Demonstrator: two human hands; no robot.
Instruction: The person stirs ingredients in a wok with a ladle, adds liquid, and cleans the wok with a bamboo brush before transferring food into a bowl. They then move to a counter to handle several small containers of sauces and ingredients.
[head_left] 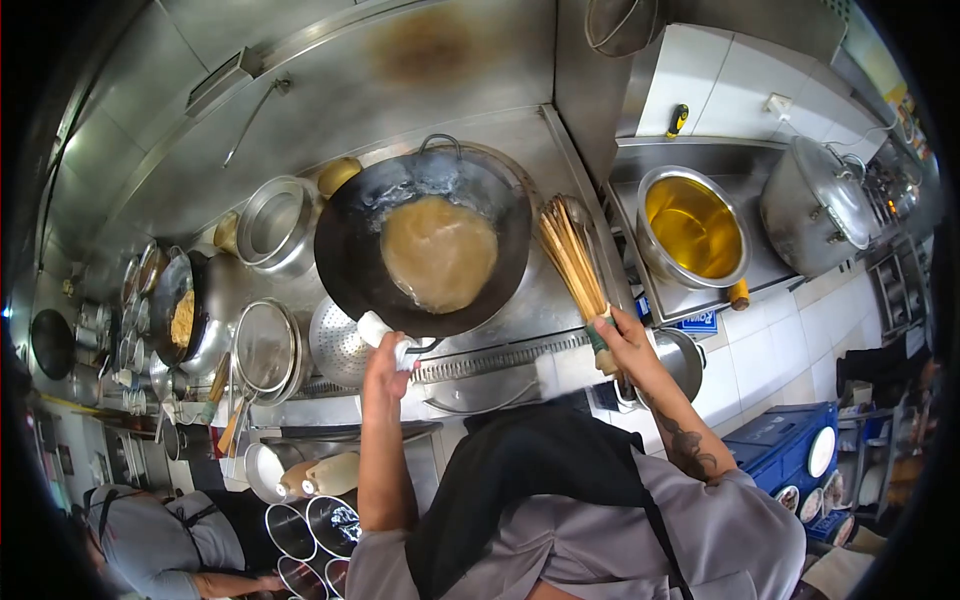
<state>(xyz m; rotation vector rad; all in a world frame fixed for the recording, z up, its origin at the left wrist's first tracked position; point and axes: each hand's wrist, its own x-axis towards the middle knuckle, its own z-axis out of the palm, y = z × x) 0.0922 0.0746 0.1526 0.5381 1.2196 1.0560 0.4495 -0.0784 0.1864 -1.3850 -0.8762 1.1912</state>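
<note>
A large black wok (350, 235) on the steel cooktop holds cloudy brown liquid (438, 252). My left hand (385, 368) is closed on the wok's near handle, with a folded white cloth (376, 330) between. To the right of the wok, my right hand (625, 345) is wrapped round the bound green end of a bamboo brush (568, 245). The brush's bristles point away from me, beside the wok's right rim. Behind the bristles, a metal utensil is partly hidden.
Left of the wok are a perforated ladle (338, 345), strainers (265, 345) and steel bowls (272, 225). A pot of yellow oil (692, 228) and a lidded pot (815, 205) stand right. A co-worker (165, 540) is at lower left, near several containers.
</note>
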